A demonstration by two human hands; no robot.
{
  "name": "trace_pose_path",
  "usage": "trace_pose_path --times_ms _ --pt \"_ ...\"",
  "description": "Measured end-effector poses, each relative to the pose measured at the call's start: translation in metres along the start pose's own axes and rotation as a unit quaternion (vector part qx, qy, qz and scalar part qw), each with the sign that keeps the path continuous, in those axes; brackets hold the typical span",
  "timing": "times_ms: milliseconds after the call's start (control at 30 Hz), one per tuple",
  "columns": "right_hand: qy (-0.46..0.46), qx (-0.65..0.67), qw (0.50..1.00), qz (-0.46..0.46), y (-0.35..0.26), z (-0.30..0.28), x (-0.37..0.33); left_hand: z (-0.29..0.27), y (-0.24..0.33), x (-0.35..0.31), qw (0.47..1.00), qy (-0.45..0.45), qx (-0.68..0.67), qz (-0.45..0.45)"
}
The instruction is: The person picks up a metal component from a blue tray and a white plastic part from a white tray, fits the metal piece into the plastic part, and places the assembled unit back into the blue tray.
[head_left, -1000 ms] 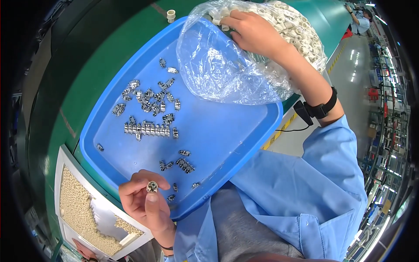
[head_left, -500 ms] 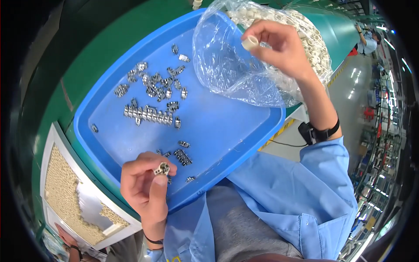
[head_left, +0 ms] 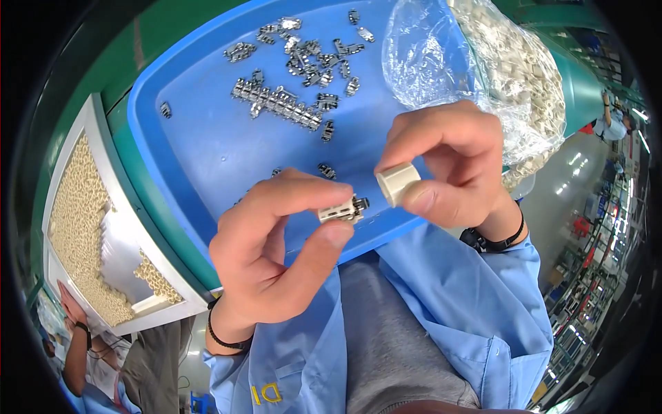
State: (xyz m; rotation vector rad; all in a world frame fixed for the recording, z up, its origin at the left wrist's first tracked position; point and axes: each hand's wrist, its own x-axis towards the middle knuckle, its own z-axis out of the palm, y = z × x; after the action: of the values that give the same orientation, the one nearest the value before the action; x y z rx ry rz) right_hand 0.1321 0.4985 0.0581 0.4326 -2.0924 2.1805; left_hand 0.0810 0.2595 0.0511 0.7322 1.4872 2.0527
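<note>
Between thumb and forefinger, my left hand point(head_left: 276, 241) pinches a small cream plastic part with metal contacts point(head_left: 339, 210), its metal end pointing right. My right hand point(head_left: 452, 162) grips a short cream plastic sleeve point(head_left: 398, 184) in the same way. The sleeve is tilted and a small gap parts it from the metal end. Both hands are above the near side of a blue plastic tray point(head_left: 181, 148). Small metal contact pieces point(head_left: 314, 63) lie scattered in the tray, some of them in a packed row point(head_left: 276, 103).
A clear plastic bag point(head_left: 514, 76) full of cream sleeves rests over the tray's right side. At left stands a white-framed tray point(head_left: 124, 276) of many small cream parts, with another person's hand point(head_left: 72, 303) at its edge. A distant person point(head_left: 610, 124) shows at far right.
My right hand has come down and left from the bag with the sleeve. My left hand has moved right with its part, so the two now almost meet. The view has shifted.
</note>
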Motion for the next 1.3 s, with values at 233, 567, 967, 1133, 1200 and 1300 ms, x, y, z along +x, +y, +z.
trace_pose_path --times_ms 233,567,967,1133,1200,1300 --pt "-0.095 -0.209 0.969 -0.094 -0.016 0.001 0.022 -0.009 0.004 -0.004 0.998 -0.011 -0.043 -0.046" --pt "-0.089 -0.323 0.928 -0.165 -0.019 0.007 0.023 -0.014 -0.011 0.003 0.998 -0.021 -0.049 0.037" --pt "-0.001 -0.361 0.917 -0.170 -0.005 0.009 0.018 -0.008 -0.004 0.011 0.962 0.009 0.259 0.088" --pt "-0.022 -0.417 0.888 -0.192 -0.009 0.007 0.017 -0.002 -0.005 0.024 0.909 0.012 0.378 0.174" --pt "-0.034 -0.453 0.869 -0.197 -0.010 0.006 0.019 -0.001 -0.005 0.028 0.890 0.007 0.416 0.185" --pt "-0.032 -0.466 0.863 -0.191 -0.009 0.006 0.021 0.002 -0.009 0.034 0.873 0.021 0.450 0.190"
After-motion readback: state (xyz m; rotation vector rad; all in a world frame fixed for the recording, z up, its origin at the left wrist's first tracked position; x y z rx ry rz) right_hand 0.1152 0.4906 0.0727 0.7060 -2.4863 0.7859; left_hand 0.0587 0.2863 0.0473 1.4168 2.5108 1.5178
